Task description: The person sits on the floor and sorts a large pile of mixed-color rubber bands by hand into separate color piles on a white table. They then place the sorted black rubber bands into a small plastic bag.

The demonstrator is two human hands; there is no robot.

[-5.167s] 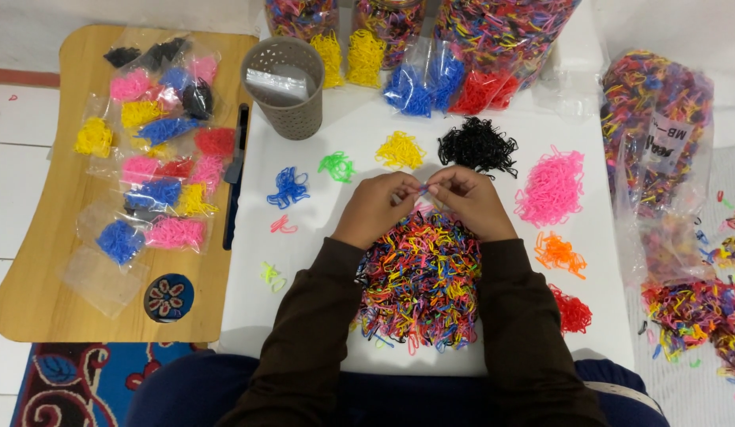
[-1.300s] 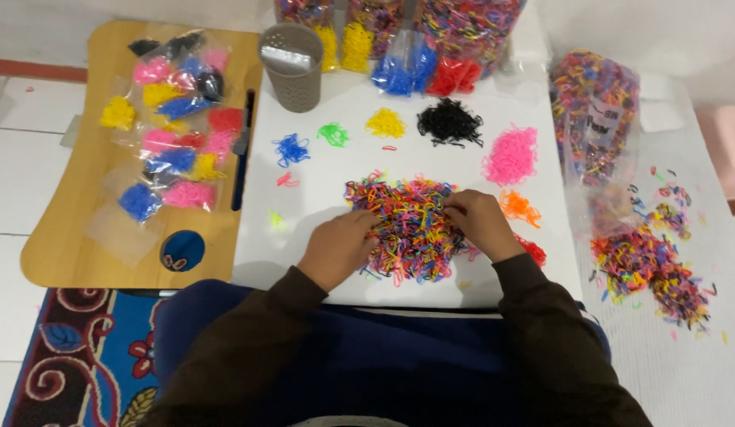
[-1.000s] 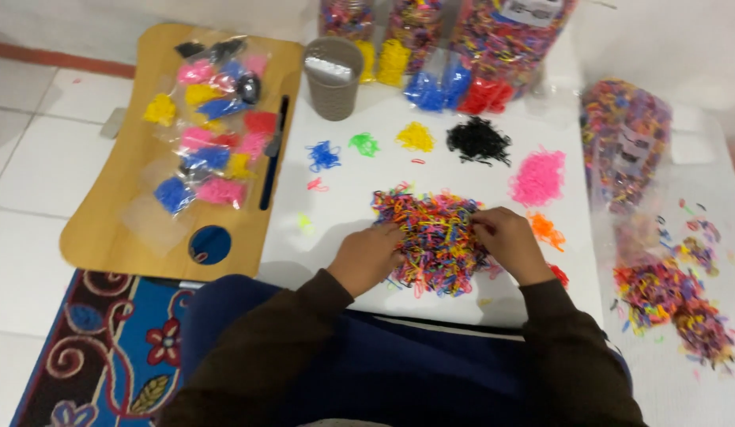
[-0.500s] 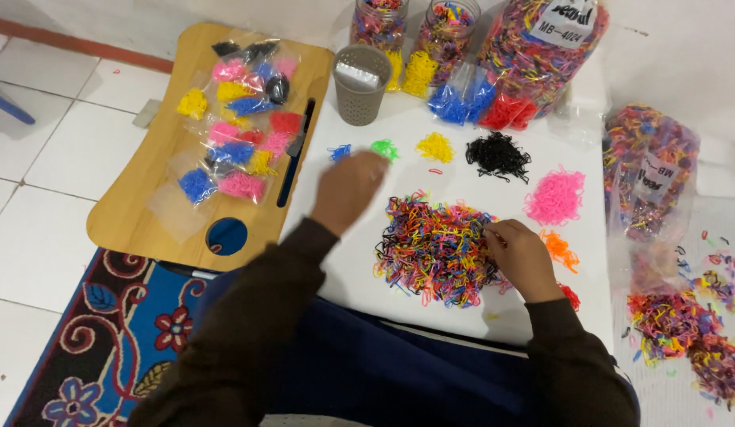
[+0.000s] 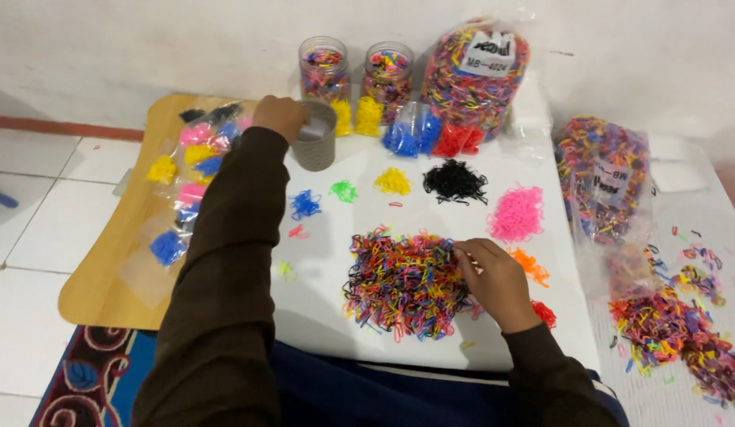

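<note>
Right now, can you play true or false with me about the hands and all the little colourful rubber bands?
1. The left hand is at the rim of the grey cup. True.
2. The right hand rests on the pink pile. False: it rests at the edge of the mixed pile; the pink pile lies apart, further back.
3. The black pile lies between the yellow pile and the pink pile. True.
4. The two jars at the back are empty. False: both hold mixed-colour bands.
5. Small filled bags lie on the wooden board. True.
</note>
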